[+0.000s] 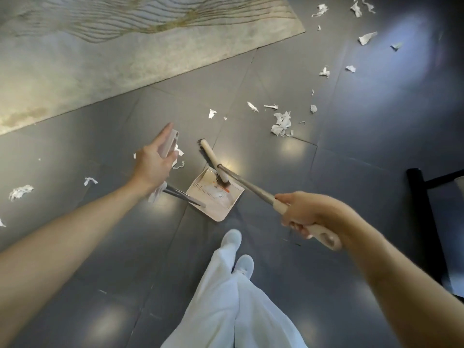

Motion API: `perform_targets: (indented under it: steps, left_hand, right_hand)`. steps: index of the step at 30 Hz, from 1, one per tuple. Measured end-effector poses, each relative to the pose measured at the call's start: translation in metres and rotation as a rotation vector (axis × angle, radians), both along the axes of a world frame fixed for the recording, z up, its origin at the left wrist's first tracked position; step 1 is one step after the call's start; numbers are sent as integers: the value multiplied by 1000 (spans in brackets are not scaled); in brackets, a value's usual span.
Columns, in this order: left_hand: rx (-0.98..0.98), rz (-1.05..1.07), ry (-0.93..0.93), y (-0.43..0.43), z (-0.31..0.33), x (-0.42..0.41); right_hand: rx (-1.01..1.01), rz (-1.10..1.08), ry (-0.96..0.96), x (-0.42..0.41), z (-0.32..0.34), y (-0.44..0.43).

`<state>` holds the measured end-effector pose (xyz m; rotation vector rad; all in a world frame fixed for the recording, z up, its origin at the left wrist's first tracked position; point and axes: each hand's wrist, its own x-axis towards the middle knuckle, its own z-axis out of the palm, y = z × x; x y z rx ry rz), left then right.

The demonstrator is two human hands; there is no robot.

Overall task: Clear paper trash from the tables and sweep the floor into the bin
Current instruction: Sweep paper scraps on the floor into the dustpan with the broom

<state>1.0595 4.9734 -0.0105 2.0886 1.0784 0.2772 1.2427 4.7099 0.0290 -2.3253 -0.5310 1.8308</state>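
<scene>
One dustpan [221, 209] sat mid-floor, its contents unclear, with the head of one broom [209, 154] across its 12 o'clock lip. The left hand [153, 164] grasped the dustpan's handle and the right hand [308, 217] clenched the broom's. Some twenty paper scraps [281, 126] lay scattered, mostly toward 1 o'clock, and one rug [125, 59] lay at 11.

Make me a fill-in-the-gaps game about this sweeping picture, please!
1. The right hand grips the long handle of the ____.
2. The left hand holds the handle of the ____.
3. Torn paper scraps lie scattered on the dark ____.
4. The person's shoes are the colour ____.
Missing words: broom; dustpan; floor; white.
</scene>
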Motion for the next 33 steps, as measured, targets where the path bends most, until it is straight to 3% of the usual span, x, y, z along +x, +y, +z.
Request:
perform_targets:
  steps: [6, 15, 21, 26, 33]
  left_hand:
    - [-120, -54, -96, 28, 7, 77]
    - [-110, -166, -125, 28, 12, 212]
    - [-106, -157, -96, 12, -1, 294]
    - [-117, -109, -77, 6, -8, 366]
    - [-91, 11, -58, 6, -4, 406]
  right_hand:
    - [75, -191, -10, 81, 21, 22]
    - [103, -407, -307, 166, -11, 1]
    - [83, -407, -418, 278, -36, -9]
    - [8, -254, -449, 368, -51, -20]
    - [-16, -134, -214, 427, -58, -14]
